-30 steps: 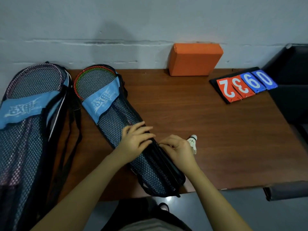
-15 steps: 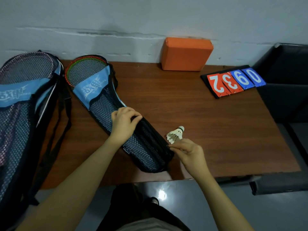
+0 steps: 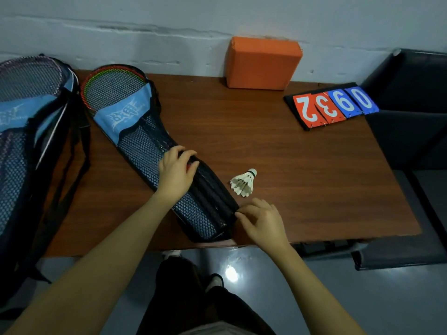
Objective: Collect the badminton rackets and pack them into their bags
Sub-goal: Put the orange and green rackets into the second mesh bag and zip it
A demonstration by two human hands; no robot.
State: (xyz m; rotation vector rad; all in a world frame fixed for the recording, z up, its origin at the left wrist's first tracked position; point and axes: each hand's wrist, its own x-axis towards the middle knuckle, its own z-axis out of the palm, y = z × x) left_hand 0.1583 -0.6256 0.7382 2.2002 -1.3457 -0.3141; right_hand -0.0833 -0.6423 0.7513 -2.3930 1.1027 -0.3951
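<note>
Now the blue mesh racket bag (image 3: 145, 141) lies slanted across the brown wooden counter (image 3: 290, 165). Left hand (image 3: 175, 174) grips its narrow middle; right hand (image 3: 262, 220) pinches its lower edge. White feathery shuttlecock (image 3: 243, 182) sits beside.

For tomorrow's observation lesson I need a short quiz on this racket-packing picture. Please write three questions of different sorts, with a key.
1. True or false: the shuttlecock lies inside the mesh racket bag.
2. Multiple choice: the orange block stands
A. against the wall at the back of the table
B. on the floor
C. on the scoreboard
3. Fill in: the left hand grips the bag near its middle, while the right hand pinches the bag's edge near its ____ end.

Key: 1 false, it lies on the table beside the bag. 2 A. 3 handle.
</note>
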